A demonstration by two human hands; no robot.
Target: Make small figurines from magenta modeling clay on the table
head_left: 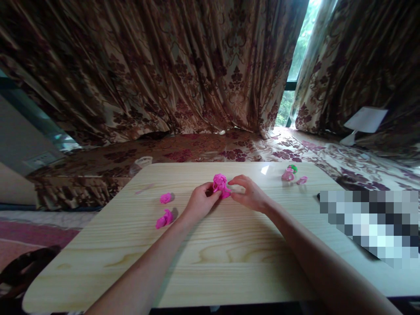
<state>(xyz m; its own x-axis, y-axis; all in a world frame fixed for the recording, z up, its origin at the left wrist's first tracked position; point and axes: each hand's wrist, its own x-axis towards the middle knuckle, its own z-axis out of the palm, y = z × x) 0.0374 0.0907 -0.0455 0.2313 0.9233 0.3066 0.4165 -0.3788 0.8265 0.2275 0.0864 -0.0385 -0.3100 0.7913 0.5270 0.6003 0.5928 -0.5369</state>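
A bright pink figure point(220, 183), seemingly of modelling clay, stands upright over the middle of the table. It has a rounded, crinkled top and a wider, flared lower part. My left hand point(202, 200) grips its lower left side between thumb and fingers. On the other side, my right hand point(248, 194) has its thumb and fingers apart in a curve. Those fingertips are close to the figure's right edge; whether they touch it I cannot tell. To the left lie two loose pink lumps, a rounded one point(166, 198) and a longer, twisted one point(164, 219).
Toward the table's point(229, 249) far right corner are a pale pink piece point(288, 175), a green piece point(293, 168) and a smaller pink piece point(302, 180). A blurred-out object point(370, 227) covers the right edge. Behind stand a white lamp point(365, 120) and patterned curtains point(183, 65).
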